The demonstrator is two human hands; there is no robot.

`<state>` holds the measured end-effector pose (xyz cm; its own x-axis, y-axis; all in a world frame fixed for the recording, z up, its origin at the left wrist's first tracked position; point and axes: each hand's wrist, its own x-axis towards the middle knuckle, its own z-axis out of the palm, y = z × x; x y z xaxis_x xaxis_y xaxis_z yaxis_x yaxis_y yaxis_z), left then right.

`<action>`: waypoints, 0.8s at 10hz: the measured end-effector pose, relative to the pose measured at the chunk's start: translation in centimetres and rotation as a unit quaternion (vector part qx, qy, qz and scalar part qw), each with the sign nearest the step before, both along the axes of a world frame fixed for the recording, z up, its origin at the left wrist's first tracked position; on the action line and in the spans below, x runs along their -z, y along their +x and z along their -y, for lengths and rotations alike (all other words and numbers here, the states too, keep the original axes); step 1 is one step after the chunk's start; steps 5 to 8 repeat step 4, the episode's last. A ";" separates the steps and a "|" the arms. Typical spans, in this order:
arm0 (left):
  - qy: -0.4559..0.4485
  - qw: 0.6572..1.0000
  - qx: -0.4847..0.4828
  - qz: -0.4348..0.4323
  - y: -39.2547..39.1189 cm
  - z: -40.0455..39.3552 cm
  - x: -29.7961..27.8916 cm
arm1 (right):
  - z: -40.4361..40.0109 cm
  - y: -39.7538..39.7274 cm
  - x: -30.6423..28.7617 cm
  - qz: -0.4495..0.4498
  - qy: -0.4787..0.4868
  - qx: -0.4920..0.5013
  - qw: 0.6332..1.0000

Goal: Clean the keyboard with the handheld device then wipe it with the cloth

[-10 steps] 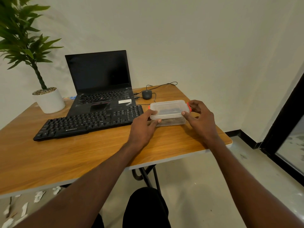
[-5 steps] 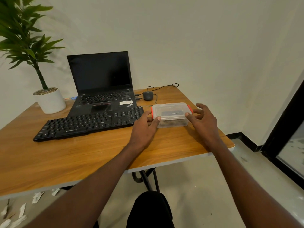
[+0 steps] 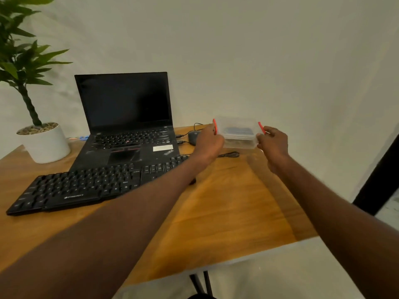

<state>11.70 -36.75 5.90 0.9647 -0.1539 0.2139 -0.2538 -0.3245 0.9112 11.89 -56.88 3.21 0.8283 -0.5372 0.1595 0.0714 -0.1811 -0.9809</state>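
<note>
A clear plastic box [image 3: 237,134] with red side clips is held above the table's far right part. My left hand [image 3: 208,142] grips its left end and my right hand [image 3: 272,143] grips its right end, fingers at the clips. Something dark and bluish lies inside the box, too blurred to name. The black keyboard [image 3: 86,186] lies flat on the wooden table [image 3: 226,212], left of my hands, and my left forearm crosses over its right end.
An open black laptop [image 3: 125,117] stands behind the keyboard. A dark mouse [image 3: 192,136] with its cable lies beside it, just behind my left hand. A potted plant in a white pot [image 3: 43,141] stands at the far left. The table's right edge drops to the floor.
The box has been lifted off the table and moved away from me, with both hands now gripping its ends. The view has shifted closer to the table.
</note>
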 end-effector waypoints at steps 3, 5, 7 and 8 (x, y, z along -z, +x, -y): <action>0.074 0.992 -0.011 -0.099 8.4 0.8 1.8 | 2.4 7.2 0.9 -0.078 -0.017 -0.025 0.996; 0.080 0.994 -0.036 -0.070 7.6 0.0 1.8 | 1.7 6.2 0.9 -0.103 -0.136 0.015 0.985; 0.080 0.994 -0.036 -0.070 7.6 0.0 1.8 | 1.7 6.2 0.9 -0.103 -0.136 0.015 0.985; 0.080 0.994 -0.036 -0.070 7.6 0.0 1.8 | 1.7 6.2 0.9 -0.103 -0.136 0.015 0.985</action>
